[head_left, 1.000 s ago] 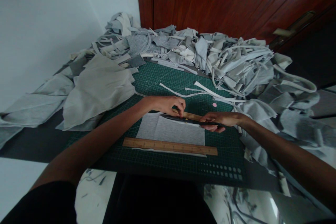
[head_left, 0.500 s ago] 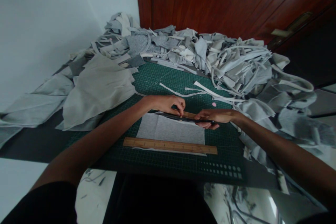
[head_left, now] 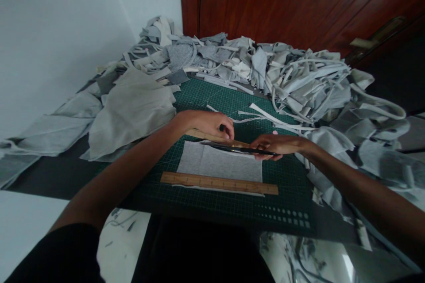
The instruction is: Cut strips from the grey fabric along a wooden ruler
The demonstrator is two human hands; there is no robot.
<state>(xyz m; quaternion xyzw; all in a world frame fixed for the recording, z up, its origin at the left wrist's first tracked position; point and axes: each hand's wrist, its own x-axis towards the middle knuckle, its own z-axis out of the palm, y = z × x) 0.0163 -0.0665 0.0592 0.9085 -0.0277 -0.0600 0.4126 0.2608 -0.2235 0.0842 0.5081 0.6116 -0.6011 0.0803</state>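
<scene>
A rectangle of light grey knit fabric (head_left: 219, 163) lies flat on the green cutting mat (head_left: 206, 97). My right hand (head_left: 277, 145) is closed around a pair of black scissors (head_left: 244, 149), whose long blades point left along the fabric's far edge. Just beyond that edge, a wooden ruler (head_left: 199, 134) lies at a slant, partly hidden by my fingers. My left hand (head_left: 214, 124) is over it, with curled fingers and thumb pinching at its middle. Across the fabric's near edge rests a second wooden ruler (head_left: 219, 182), untouched by either hand.
Heaps of grey and off-white fabric scraps (head_left: 299, 79) line the back and right of the table. A large pale cloth piece (head_left: 133, 112) lies at left. Thin fabric strips (head_left: 279, 120) and a small pink disc (head_left: 275, 132) are behind my right hand. A wooden door (head_left: 272, 4) stands behind.
My left hand has risen slightly away from the fabric's far edge, and more of the far ruler's left end shows. The scissors stay in my right hand. The whole view has shifted a little.
</scene>
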